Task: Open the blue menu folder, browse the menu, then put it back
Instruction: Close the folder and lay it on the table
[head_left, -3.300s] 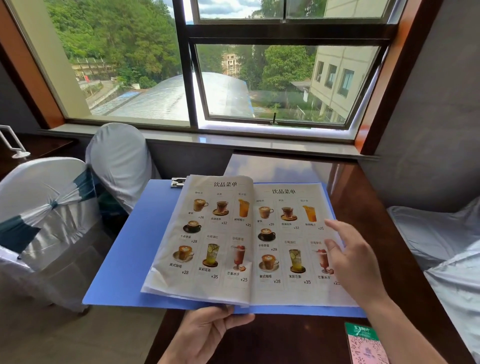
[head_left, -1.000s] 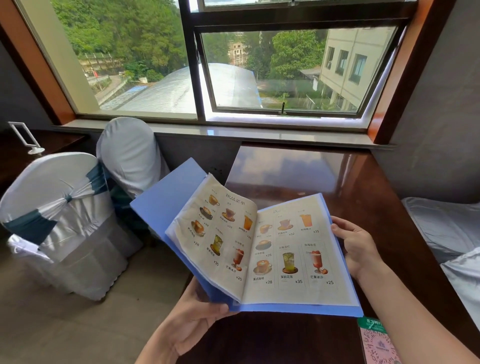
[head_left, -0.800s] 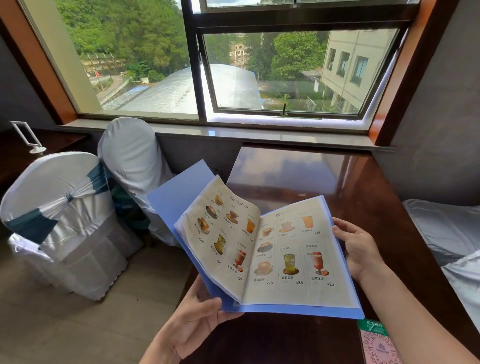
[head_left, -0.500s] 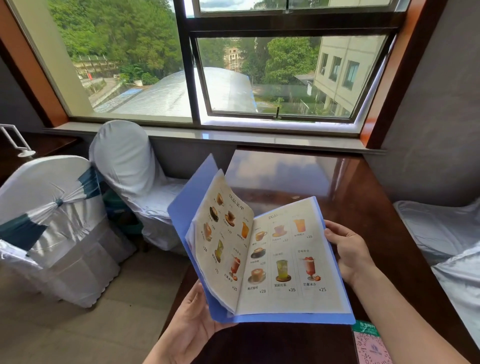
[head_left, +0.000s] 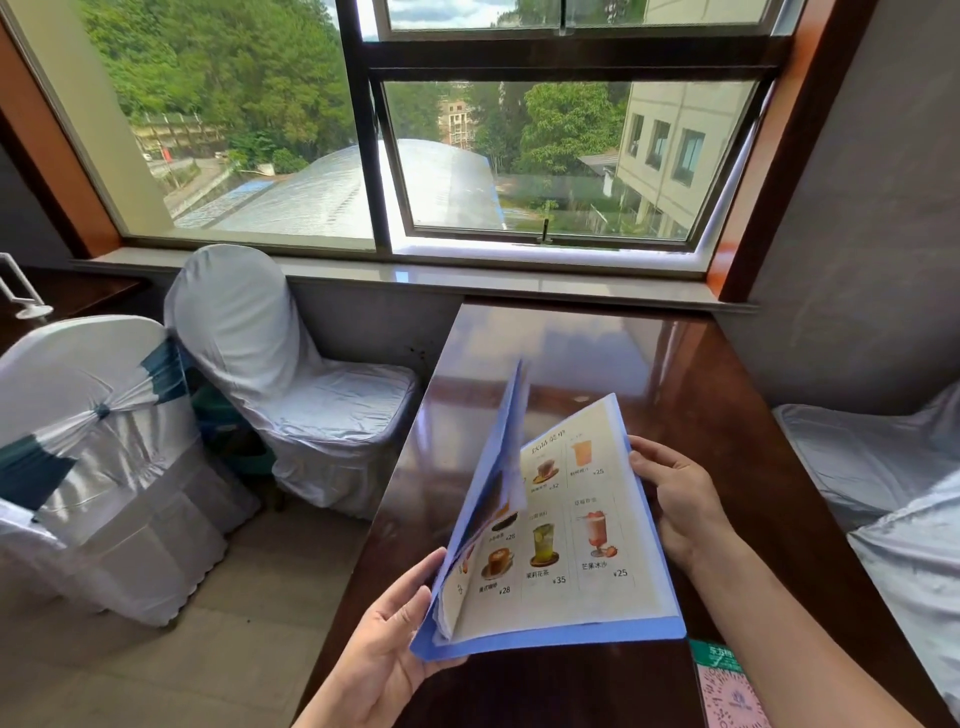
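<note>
The blue menu folder (head_left: 652, 551) is half shut above the dark wooden table (head_left: 582, 343), its left cover standing almost upright and edge-on to me. The right page still shows drink pictures with prices. My left hand (head_left: 387, 644) is under the folder's lower left corner, palm against the outside of the left cover. My right hand (head_left: 675, 493) grips the folder's right edge, thumb on the page and fingers behind.
Two chairs in white covers, one (head_left: 88, 452) near left with a teal sash, one (head_left: 291, 379) beside the table. A green and pink card (head_left: 727, 686) lies at the table's near right corner. A window sill (head_left: 415, 275) runs behind; white cloth (head_left: 883, 467) at right.
The folder lay open flat on the table. Both hands lifted it, and my left hand has swung the left cover and pages up and rightward, closing the folder to a narrow angle.
</note>
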